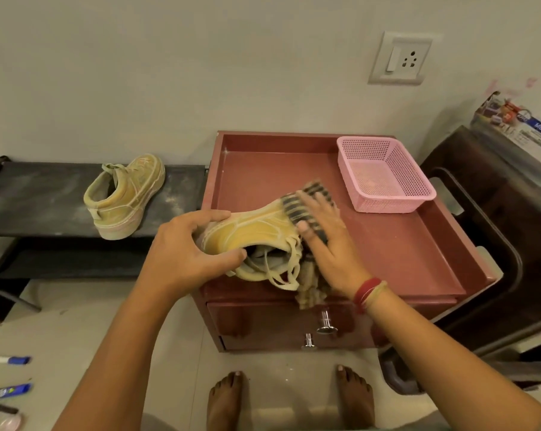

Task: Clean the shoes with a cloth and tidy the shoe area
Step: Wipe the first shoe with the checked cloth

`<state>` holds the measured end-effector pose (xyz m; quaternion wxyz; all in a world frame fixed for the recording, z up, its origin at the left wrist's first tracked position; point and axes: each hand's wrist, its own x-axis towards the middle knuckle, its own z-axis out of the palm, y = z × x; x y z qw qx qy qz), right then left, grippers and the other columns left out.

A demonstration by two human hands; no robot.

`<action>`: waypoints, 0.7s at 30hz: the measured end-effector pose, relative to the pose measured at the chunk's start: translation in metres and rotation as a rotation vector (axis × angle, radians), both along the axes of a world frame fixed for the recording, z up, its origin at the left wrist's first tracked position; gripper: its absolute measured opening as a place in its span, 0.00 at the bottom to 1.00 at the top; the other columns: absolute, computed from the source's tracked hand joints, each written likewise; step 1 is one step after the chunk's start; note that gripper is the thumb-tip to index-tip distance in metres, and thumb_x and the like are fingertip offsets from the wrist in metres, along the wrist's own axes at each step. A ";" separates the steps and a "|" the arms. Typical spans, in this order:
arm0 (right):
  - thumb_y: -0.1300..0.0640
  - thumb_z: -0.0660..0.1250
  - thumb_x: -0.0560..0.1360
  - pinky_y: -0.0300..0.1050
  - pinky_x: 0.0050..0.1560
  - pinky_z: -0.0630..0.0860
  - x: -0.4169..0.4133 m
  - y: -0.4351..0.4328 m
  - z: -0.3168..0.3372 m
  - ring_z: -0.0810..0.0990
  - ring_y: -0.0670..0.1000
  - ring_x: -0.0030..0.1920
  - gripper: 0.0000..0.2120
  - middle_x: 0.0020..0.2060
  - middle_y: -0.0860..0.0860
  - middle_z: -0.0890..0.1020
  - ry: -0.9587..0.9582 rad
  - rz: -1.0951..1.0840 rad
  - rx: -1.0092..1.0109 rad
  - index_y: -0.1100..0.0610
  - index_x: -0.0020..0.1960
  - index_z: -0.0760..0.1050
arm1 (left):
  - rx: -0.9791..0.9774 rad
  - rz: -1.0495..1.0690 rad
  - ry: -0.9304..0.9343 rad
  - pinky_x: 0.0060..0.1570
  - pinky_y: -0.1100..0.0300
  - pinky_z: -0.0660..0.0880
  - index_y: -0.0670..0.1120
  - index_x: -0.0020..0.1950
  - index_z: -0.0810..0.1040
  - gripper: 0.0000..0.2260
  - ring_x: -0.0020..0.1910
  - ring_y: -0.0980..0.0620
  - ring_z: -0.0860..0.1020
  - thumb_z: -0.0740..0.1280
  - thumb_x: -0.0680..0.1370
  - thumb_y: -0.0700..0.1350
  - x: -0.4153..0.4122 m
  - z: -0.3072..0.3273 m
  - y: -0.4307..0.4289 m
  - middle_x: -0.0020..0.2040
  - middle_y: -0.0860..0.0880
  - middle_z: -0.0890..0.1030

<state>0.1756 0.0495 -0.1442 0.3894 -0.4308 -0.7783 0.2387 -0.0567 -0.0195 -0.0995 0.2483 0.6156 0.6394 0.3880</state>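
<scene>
My left hand (188, 244) gripped one shoe (250, 231); my right hand (325, 237), fingers flat, pressed the cloth (306, 197) to it. The other shoe (126, 197) sat on the shoe rack (39, 197), seemingly uncleaned.

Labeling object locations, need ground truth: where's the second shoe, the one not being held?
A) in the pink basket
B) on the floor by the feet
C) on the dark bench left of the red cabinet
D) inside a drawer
C: the second shoe stands upright on the dark bench, left of the red cabinet, while the left hand grips the other shoe over the cabinet top.
</scene>
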 end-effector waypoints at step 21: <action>0.48 0.58 0.80 0.49 0.63 0.72 0.006 0.019 0.010 0.76 0.51 0.60 0.12 0.56 0.50 0.80 0.391 -0.256 -0.272 0.50 0.59 0.74 | 0.034 0.150 -0.223 0.42 0.53 0.74 0.56 0.44 0.81 0.24 0.40 0.59 0.78 0.59 0.69 0.73 -0.003 -0.005 0.005 0.39 0.59 0.81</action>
